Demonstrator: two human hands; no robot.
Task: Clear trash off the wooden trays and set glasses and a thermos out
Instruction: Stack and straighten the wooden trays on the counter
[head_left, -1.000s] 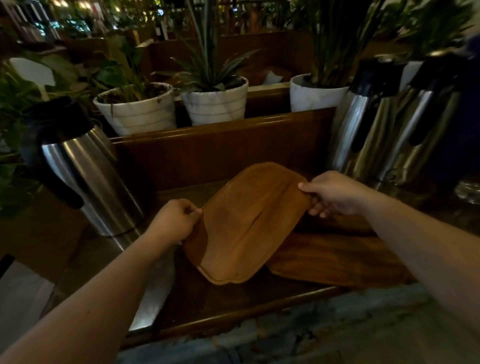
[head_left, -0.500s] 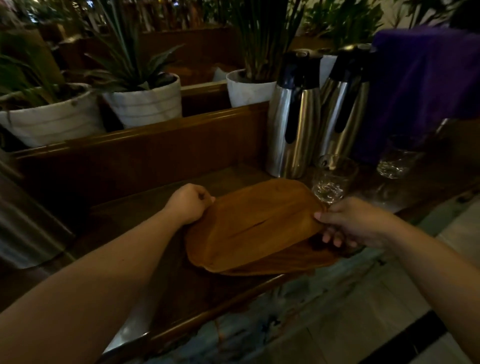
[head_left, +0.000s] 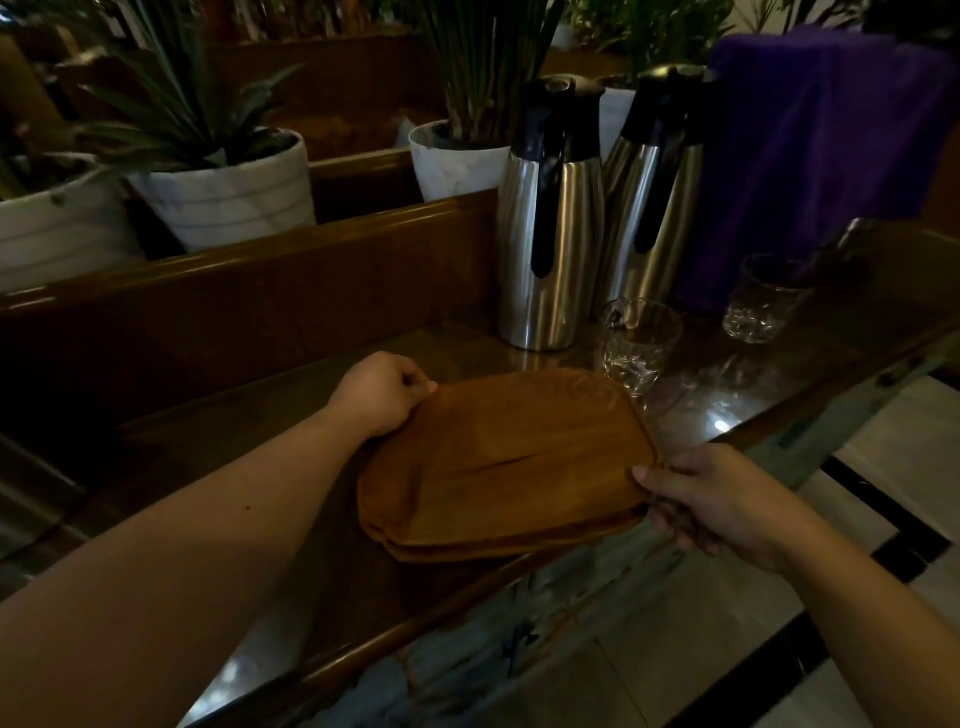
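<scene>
Two wooden trays (head_left: 509, 462) lie stacked flat on the dark counter, the upper one nearly square on the lower. My left hand (head_left: 382, 392) grips the stack's far left edge. My right hand (head_left: 706, 499) pinches its near right corner, thumb on top. Two steel thermoses with black handles stand behind the trays, one (head_left: 550, 218) close and another (head_left: 649, 192) to its right. A clear glass (head_left: 639, 343) stands just past the trays' right corner, and a second glass (head_left: 766, 296) sits farther right.
A purple cloth (head_left: 821, 135) hangs behind the right glass. White plant pots (head_left: 228, 192) line a ledge beyond a wooden rail (head_left: 249, 260). The counter's front edge (head_left: 519, 566) runs diagonally, with tiled floor (head_left: 727, 623) below it.
The upper tray, tilted up a second ago, now lies flat on the lower one. The view has swung right, bringing the glasses and purple cloth into sight.
</scene>
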